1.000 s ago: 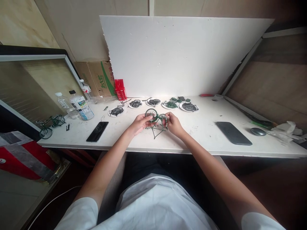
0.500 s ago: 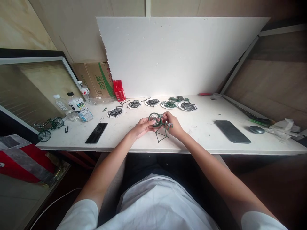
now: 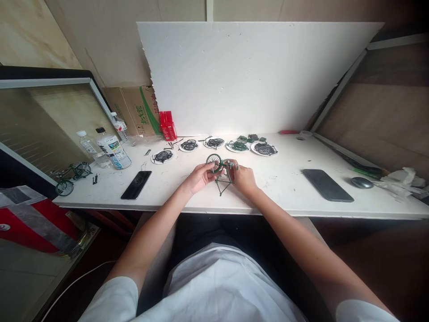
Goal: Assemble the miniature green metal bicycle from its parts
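Both hands hold a small dark green model bicycle [image 3: 224, 183] above the front middle of the table. My left hand [image 3: 200, 177] is closed on its spoked wheel [image 3: 213, 163], thumb across the rim. From the other side, my right hand [image 3: 244, 180] grips the bicycle near its handlebar [image 3: 232, 166]; its fingertips are partly hidden behind the frame tubes. The open triangle of the frame points down toward me.
Behind the hands stand several white plates of small parts, among them green pieces [image 3: 238, 145]. A finished-looking model bicycle [image 3: 72, 175], bottles [image 3: 115, 151] and a phone [image 3: 136, 184] are left. A dark flat slab [image 3: 327, 184] and a mouse [image 3: 362, 182] lie right.
The bicycle has turned a little in my hands, its wheel now tilted and shifted slightly left. My right hand has moved slightly lower along the frame. The view has shifted slightly.
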Demonstrator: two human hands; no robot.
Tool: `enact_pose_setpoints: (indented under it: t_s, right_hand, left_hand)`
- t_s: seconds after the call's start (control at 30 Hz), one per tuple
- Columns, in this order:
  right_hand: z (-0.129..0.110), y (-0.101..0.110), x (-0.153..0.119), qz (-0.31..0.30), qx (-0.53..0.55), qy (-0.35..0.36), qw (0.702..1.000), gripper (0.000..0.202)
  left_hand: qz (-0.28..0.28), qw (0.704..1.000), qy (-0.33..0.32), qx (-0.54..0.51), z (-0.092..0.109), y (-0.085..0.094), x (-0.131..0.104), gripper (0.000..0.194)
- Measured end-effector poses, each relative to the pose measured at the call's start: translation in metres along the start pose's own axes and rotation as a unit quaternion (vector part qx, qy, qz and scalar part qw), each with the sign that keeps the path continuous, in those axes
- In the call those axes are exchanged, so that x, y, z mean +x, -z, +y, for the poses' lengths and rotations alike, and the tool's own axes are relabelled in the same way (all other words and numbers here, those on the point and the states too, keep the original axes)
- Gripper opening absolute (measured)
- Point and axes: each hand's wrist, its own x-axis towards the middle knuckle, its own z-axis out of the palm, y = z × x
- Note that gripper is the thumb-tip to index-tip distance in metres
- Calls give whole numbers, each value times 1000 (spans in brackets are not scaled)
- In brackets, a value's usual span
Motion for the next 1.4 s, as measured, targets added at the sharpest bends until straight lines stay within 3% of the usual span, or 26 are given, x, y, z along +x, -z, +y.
enact_pose_setpoints:
  t_s: [0.13, 0.23, 0.53, 0.7, 0.8, 1.0, 1.17, 1.4]
  right_hand:
    - [6, -9, 0, 52, 10, 27, 998, 31]
    - [11, -10, 1, 75, 84, 37, 993, 31]
    - [19, 7, 7, 11, 292, 13, 956, 20]
    - [22, 9, 8, -7, 289, 22, 957, 20]
    - [28, 12, 11, -17, 319, 9, 947, 15]
    - [36, 31, 26, 69, 401, -73, 910, 42]
    - [12, 50, 25, 99, 401, 5, 911, 34]
    - [-16, 53, 15, 89, 348, 99, 928, 17]
  left_hand:
    - [1, 1000, 3, -9, 0, 3, 3, 27]
    - [0, 1000, -1, 0, 1, 3, 3, 29]
    - [14, 999, 0, 46, 3, 0, -1, 39]
    - [14, 998, -1, 67, 3, -5, -2, 42]
    - [43, 996, -10, 77, 5, -6, -3, 45]
    - [98, 983, -73, 138, 12, -12, -4, 51]
    - [126, 954, -154, 223, 12, -26, -9, 52]
    - [94, 948, -180, 246, 3, -43, -16, 50]
